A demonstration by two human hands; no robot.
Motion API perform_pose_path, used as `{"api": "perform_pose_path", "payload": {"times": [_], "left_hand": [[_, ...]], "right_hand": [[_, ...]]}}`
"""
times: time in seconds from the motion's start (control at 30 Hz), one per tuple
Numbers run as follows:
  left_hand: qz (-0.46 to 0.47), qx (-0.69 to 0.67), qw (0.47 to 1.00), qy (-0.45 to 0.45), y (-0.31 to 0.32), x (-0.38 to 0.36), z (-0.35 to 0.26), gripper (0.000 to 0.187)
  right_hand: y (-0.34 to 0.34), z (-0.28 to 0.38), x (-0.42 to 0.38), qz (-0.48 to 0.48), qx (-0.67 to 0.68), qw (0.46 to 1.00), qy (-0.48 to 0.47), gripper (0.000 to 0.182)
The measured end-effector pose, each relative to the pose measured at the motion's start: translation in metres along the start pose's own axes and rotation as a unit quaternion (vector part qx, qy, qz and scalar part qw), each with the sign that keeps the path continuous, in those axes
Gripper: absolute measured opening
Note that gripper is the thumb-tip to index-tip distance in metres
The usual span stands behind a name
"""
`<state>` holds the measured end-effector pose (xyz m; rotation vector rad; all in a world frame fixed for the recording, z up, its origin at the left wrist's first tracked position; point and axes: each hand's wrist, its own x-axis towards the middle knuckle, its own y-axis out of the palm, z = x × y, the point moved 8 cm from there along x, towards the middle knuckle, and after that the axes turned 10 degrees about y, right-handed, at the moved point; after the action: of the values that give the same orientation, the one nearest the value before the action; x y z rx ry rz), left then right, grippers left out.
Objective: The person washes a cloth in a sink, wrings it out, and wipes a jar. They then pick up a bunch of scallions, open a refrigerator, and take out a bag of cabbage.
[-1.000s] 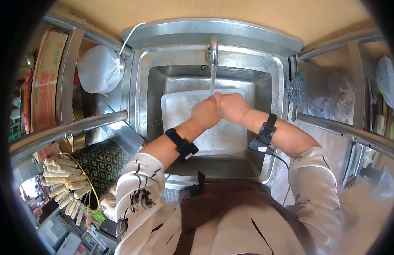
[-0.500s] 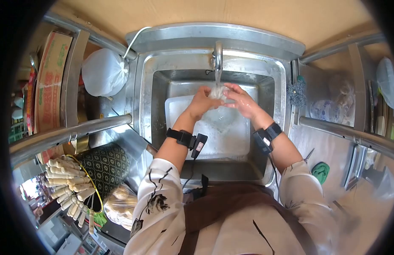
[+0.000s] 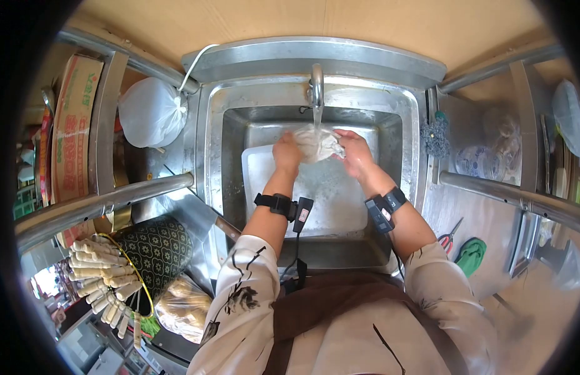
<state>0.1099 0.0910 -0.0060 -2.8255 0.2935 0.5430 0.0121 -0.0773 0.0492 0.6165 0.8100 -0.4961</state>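
A wet white cloth (image 3: 317, 147) is stretched between my two hands under the running tap (image 3: 315, 90). The fingers of my left hand (image 3: 287, 152) are closed on its left edge, partly blurred. My right hand (image 3: 356, 152) pinches the opposite edge between thumb and fingers. Water falls onto the cloth's middle. Below it, a pale, flat-bottomed tray or basin (image 3: 330, 209) with water on it lies in the steel sink (image 3: 309, 253).
Left of the sink hang a tied white bag (image 3: 151, 112) and a patterned holder (image 3: 155, 247) full of wooden-handled sticks. A cleaver (image 3: 196, 209) lies beside them. To the right are a scrubber (image 3: 436, 136), scissors (image 3: 449, 239) and a green cloth (image 3: 471, 256). Metal rails flank both sides.
The cloth was bunched between my hands; now it is spread out wider. My left hand has moved left and slightly down, and my right hand slightly down.
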Motion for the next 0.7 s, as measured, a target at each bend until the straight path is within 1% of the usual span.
{"api": "perform_pose_path", "payload": {"times": [0.03, 0.07, 0.1, 0.13, 0.17, 0.27, 0.37, 0.47, 0.5, 0.57, 0.6, 0.67, 0.7], "left_hand": [[0.006, -0.004, 1.000, -0.008, -0.005, 0.006, 0.011, 0.037], [0.021, -0.061, 0.997, -0.043, -0.002, 0.009, 0.027, 0.038], [0.033, -0.115, 0.989, -0.082, 0.000, 0.005, 0.028, 0.040], [0.053, -0.220, 0.963, -0.147, 0.005, -0.020, -0.010, 0.042], [0.071, -0.322, 0.920, -0.211, 0.012, -0.039, -0.029, 0.043], [0.157, -0.179, 0.959, -0.152, 0.018, -0.044, -0.030, 0.050], [0.093, -0.138, 0.965, -0.205, 0.015, -0.047, -0.012, 0.053], [0.057, -0.278, 0.907, -0.310, 0.030, -0.064, -0.022, 0.046], [0.109, -0.353, 0.886, -0.280, 0.041, -0.064, -0.038, 0.044], [0.209, -0.493, 0.818, -0.211, 0.055, -0.066, -0.070, 0.040], [0.208, -0.479, 0.833, -0.183, 0.054, -0.060, -0.067, 0.039], [0.204, -0.449, 0.860, -0.127, 0.053, -0.048, -0.059, 0.038], [0.184, -0.428, 0.874, -0.136, 0.049, -0.047, -0.055, 0.037]], "right_hand": [[-0.001, 0.005, -0.004, 0.004, 0.000, 1.000, 0.000, 0.027], [-0.001, 0.008, -0.007, 0.008, -0.001, 1.000, 0.000, 0.027], [-0.002, 0.011, -0.008, 0.001, 0.002, 1.000, 0.000, 0.026], [-0.003, 0.013, -0.009, -0.006, 0.006, 1.000, 0.000, 0.025], [-0.004, 0.013, -0.009, -0.013, 0.009, 1.000, 0.002, 0.024], [0.008, 0.018, -0.011, 0.068, 0.083, 0.993, -0.038, 0.025], [0.022, 0.026, -0.022, 0.114, 0.150, 0.981, -0.050, 0.026], [0.039, 0.026, -0.032, 0.185, 0.136, 0.972, -0.049, 0.028], [0.043, 0.026, -0.035, 0.202, 0.124, 0.970, -0.053, 0.028], [0.050, 0.025, -0.042, 0.235, 0.100, 0.965, -0.063, 0.029], [0.051, 0.027, -0.048, 0.234, 0.069, 0.966, -0.080, 0.030], [0.045, 0.028, -0.049, 0.199, 0.051, 0.972, -0.110, 0.028], [0.043, 0.029, -0.049, 0.181, 0.042, 0.974, -0.126, 0.027]]}}
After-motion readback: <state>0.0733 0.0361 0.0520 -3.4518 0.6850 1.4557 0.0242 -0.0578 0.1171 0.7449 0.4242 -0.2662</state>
